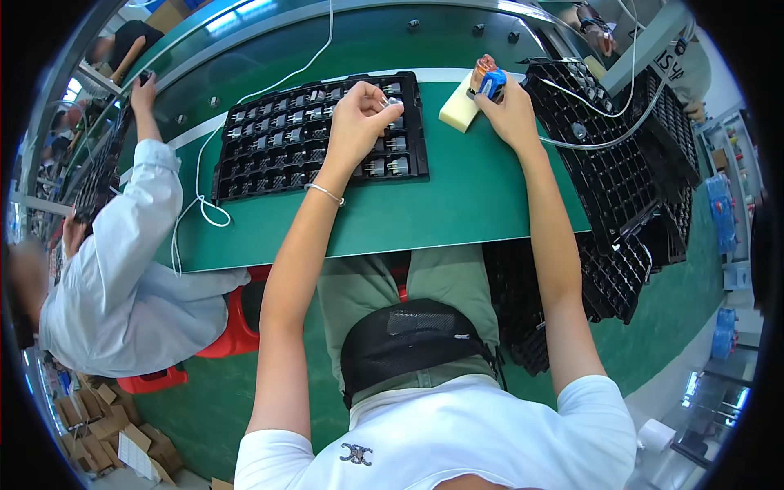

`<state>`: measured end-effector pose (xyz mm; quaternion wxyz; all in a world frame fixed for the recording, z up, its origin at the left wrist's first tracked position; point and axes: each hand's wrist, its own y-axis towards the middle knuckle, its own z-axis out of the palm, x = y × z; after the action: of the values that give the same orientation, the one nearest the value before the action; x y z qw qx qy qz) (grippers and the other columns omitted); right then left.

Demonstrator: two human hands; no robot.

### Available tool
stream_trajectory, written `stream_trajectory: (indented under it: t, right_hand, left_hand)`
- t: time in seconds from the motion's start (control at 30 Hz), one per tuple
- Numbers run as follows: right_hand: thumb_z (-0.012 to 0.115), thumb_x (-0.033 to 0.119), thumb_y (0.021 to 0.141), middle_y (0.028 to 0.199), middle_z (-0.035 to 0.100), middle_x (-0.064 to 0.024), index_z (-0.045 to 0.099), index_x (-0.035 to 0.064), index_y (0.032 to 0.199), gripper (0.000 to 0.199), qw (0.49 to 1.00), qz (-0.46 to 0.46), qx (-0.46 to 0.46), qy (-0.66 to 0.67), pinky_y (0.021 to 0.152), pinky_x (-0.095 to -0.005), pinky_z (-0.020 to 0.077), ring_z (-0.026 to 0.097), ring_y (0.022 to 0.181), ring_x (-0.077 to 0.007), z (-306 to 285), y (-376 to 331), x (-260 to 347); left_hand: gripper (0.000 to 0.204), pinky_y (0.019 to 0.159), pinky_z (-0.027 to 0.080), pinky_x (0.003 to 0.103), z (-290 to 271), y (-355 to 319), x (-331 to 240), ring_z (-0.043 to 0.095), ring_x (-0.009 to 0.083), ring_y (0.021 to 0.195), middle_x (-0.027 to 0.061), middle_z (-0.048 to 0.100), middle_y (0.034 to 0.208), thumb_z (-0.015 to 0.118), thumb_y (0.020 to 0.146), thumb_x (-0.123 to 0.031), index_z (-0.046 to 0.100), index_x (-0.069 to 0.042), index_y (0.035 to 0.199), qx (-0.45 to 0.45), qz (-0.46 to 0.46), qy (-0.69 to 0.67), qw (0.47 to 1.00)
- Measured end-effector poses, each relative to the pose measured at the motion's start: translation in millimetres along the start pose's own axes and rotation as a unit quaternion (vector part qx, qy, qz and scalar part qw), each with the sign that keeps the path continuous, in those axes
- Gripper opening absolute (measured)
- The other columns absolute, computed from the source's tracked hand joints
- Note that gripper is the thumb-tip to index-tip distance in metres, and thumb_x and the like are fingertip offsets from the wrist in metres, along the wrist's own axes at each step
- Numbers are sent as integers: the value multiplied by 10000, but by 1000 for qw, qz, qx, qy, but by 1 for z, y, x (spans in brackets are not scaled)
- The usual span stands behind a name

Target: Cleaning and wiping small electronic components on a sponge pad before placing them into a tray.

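Observation:
My left hand (357, 122) is over the right part of a black compartment tray (318, 175), its fingers pinched on a small pale part (394, 103). Small parts with metal pins (398, 166) sit in many of the tray's pockets. To the right, my right hand (510, 113) is closed round a blue object (492, 82) with a copper-orange end (485, 64); its exact kind is unclear. Just left of that hand a pale yellow foam block (459, 113) rests on the green table (457, 196), close to the fingers.
Stacked black trays (600, 175) crowd the table's right side. A white cable (198, 175) runs along the tray's left, and a clear tube (604, 147) crosses the right stack. Several small dark parts (478, 29) lie beyond the table. On my left sits a co-worker in a pale jacket (135, 261).

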<state>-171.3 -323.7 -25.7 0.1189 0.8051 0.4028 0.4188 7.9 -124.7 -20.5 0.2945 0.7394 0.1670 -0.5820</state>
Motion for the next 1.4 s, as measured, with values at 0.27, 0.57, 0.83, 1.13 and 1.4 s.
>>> stream_trajectory:
  t: [0.27, 0.57, 0.83, 1.13, 1.4]
  right_hand:
    - [699, 311, 733, 767, 629, -123, 630, 20, 966, 379, 998, 6, -42, -42, 638, -353, 491, 613, 654, -247, 0, -6, 12]
    - [682, 327, 747, 802, 635, -135, 627, 19, 982, 392, 998, -4, -42, -53, 647, -373, 496, 631, 680, -268, 11, -10, 5]
    - [716, 337, 749, 823, 642, -151, 631, 14, 944, 387, 996, -6, -67, -56, 650, -403, 491, 634, 712, -323, 13, -7, 1]
    - [736, 356, 738, 794, 639, -171, 636, 9, 852, 379, 993, 6, -60, -106, 636, -438, 490, 632, 715, -360, 8, -9, 12]
    - [726, 370, 738, 784, 630, -183, 615, -13, 817, 407, 994, 6, -51, -99, 638, -441, 493, 636, 724, -368, 10, -10, 18]
  left_hand:
    - [241, 510, 441, 208, 4, -1, -3, 532, 52, 587, 6, 592, 690, 739, 795, -146, 547, -18, 864, 9, -10, 9, 1000]
    - [232, 511, 427, 208, 6, -2, 0, 516, 46, 568, 2, 591, 668, 738, 792, -162, 571, -17, 861, 6, -2, 32, 999]
    - [229, 526, 430, 204, 8, -2, 3, 535, 49, 588, 11, 618, 695, 744, 788, -168, 602, -12, 875, 7, -4, 18, 1000]
    - [228, 556, 432, 205, 8, -3, 1, 535, 50, 593, 13, 621, 692, 738, 789, -167, 610, -5, 886, 0, 6, 18, 1000]
    - [225, 566, 436, 207, 6, -4, 5, 533, 51, 596, 9, 615, 686, 735, 794, -171, 613, -5, 885, 1, 4, 21, 1000]
